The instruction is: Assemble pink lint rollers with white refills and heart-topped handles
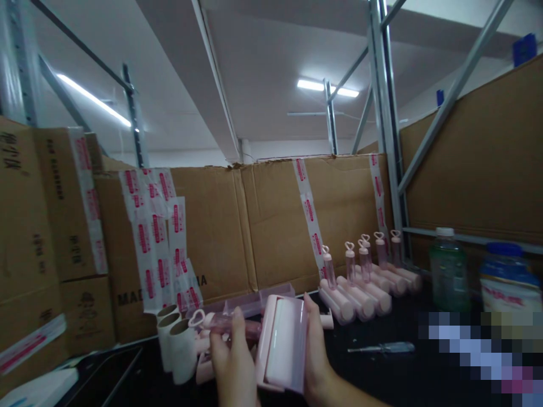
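Above a black bench (365, 381) backed by upright cardboard (271, 226), seen from the head camera, a person's two bare hands hold pale pink plastic goods close to the body. The right hand (318, 359) is clamped along one side of a pink case (266, 339), its fingers lying flat against the clear lilac cover; those underneath are hidden. Inside the case sits a white roll (283, 342). The left hand (232, 359) has its thumb and fingers closed on a heart-topped tube (223, 322), held level just beside the case; whether that hand also touches the case cannot be told.

The case looks light and stiff, its glossy cover probably slippery and liable to crack or scuff if squeezed hard; the long side edges appear the surest hold. The tube, thin-walled by its look, would best be taken around the middle of its barrel, sparing the slim heart loop. The roll is likely softer, and its surface may mark under a hard press.

To the left stand hollow white rolls (184, 353). On the right, a row of pink cases (354, 297) lies with tubes upright behind, near a screwdriver (386, 347), a green bottle (448, 274) and a blue-lidded jar (507, 274).
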A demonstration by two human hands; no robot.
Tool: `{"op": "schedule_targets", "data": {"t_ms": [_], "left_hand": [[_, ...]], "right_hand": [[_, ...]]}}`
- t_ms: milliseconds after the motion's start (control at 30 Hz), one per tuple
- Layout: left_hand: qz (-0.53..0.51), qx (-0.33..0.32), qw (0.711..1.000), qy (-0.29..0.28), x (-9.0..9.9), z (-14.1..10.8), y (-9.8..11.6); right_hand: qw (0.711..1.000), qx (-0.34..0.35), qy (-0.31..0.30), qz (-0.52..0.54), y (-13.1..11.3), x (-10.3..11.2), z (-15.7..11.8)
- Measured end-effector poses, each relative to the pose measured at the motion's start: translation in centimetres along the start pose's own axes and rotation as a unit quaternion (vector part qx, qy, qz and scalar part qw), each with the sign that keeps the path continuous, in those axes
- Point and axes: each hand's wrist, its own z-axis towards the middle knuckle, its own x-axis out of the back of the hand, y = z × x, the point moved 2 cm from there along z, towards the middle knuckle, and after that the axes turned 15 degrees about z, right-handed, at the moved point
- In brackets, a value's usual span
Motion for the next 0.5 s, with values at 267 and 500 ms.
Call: {"op": "schedule_targets", "data": {"t_ms": [267, 500], "left_hand": [[-0.047, 0.069, 0.995, -0.056, 0.0, 1.2, -0.4], [-0.127, 0.095, 0.975, -0.154, -0.7, 1.6, 0.4]], "right_hand": [[0.995, 0.089, -0.022, -0.048, -0.3, 0.2, 0.4], [0.924, 0.307, -0.077, -0.217, -1.5, -0.2, 0.0]]}}
